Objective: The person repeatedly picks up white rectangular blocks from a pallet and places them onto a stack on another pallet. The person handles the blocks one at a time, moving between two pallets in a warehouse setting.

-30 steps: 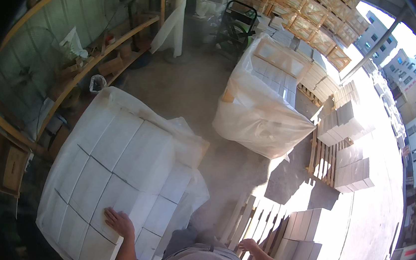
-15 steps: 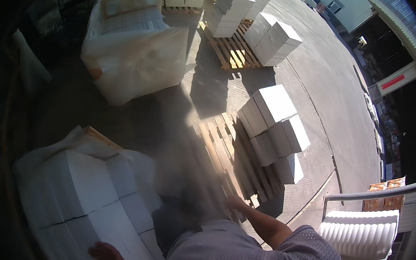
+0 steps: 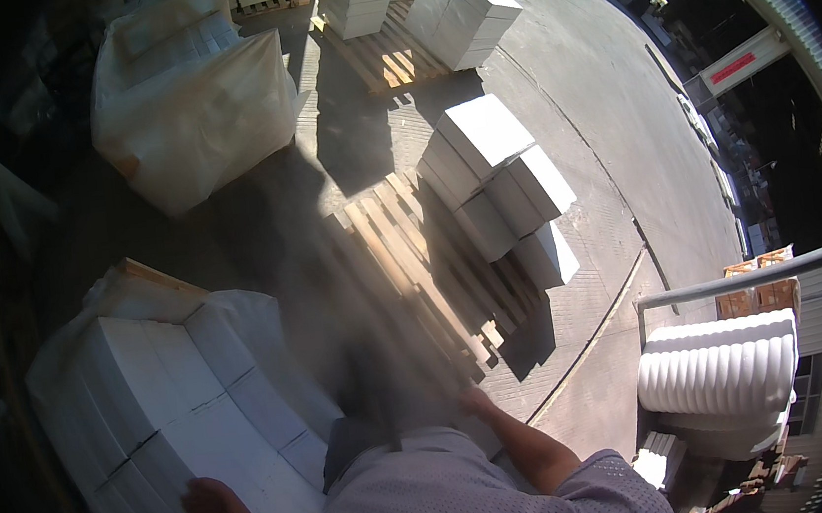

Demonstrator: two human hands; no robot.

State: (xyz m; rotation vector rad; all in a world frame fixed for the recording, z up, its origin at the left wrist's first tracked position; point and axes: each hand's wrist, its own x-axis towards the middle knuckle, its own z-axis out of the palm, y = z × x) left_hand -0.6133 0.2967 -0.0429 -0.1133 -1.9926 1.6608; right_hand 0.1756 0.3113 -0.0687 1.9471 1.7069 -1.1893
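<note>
At the lower left, my left hand (image 3: 209, 499) is held over a stack of white blocks (image 3: 226, 438). Its fingers look loosely apart with nothing in them; whether it touches the blocks I cannot tell. The stack is partly wrapped in clear plastic film (image 3: 264, 320). My right hand (image 3: 473, 404) is low in front of my body, close to the near end of a wooden pallet (image 3: 401, 257); haze and shadow hide its fingers. White blocks (image 3: 498, 179) are piled along the right side of that pallet, and its left slats are bare.
Beyond stands another pallet (image 3: 397, 55) with white block piles. A film-wrapped stack (image 3: 199, 109) is at the upper left. To the right, a metal rail (image 3: 749, 275) crosses near a ribbed white roll (image 3: 718, 362). Concrete ground (image 3: 571, 73) stretches toward a building.
My view has swung, so the pallets and far stacks now sit higher and further left. Both hands keep about the same pose; my left hand remains over the wrapped stack.
</note>
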